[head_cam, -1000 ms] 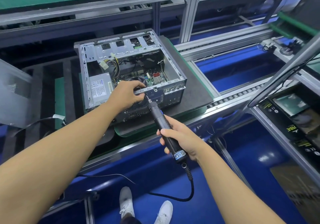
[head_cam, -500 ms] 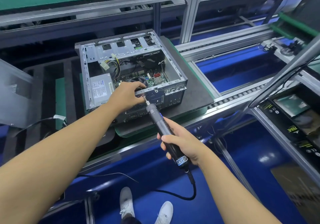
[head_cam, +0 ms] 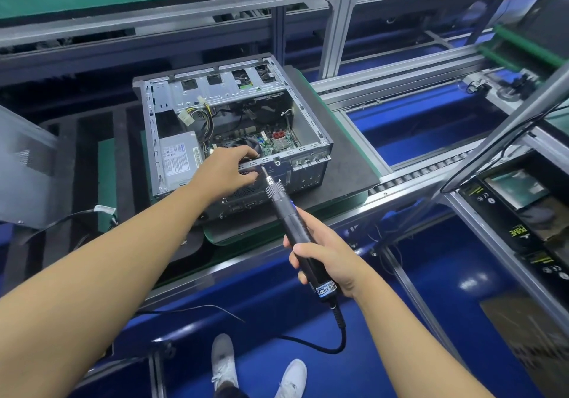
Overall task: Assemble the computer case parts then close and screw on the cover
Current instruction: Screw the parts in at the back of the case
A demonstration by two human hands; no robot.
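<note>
Both hands are busy and set apart. My left hand (head_cam: 228, 171) curls over the near top rail of the open grey steel computer case (head_cam: 308, 127), fingers inside and thumb on the outer face. My right hand (head_cam: 326, 256) is wrapped round the black corded electric screwdriver (head_cam: 289, 222). Its bit slants up to that same rail, the tip touching the metal just beside my left fingers.

The case lies open face up on a dark grey mat (head_cam: 345, 151) on the roller-conveyor bench (head_cam: 415, 176). Inside I count one silver power supply box (head_cam: 178, 159) at the left, one bundle of yellow and black wires (head_cam: 204, 117) above it, and one green motherboard (head_cam: 277, 143) low at the right. My left hand hides part of the black fan.

A grey sheet-metal panel (head_cam: 21, 163) stands to the left, well apart from the case. At the right, black cartons (head_cam: 520, 231) sit in a rack, and one reads "PRIME" in yellow. Labels on the power supply and on the screwdriver's end are too small to read. Below are two white shoes (head_cam: 224, 363) on the blue floor (head_cam: 431, 274).
</note>
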